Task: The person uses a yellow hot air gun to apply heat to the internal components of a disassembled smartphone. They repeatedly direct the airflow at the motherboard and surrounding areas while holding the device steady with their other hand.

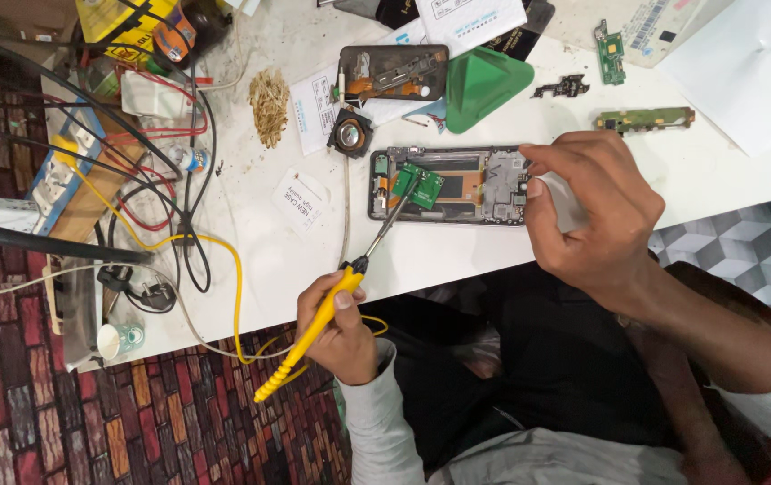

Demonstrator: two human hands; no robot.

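Left hand (336, 328) grips the yellow ribbed soldering iron (318, 332), its metal tip on the green board (421, 187) inside the opened phone (448, 185). Right hand (588, 216) pinches the phone's right end on the white table (457, 251).

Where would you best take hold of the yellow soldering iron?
By the yellow handle, coming from the table's near edge, as the left hand does now. The handle is long and ribbed and points toward the person, while the metal tip rests on the green board inside the opened phone.
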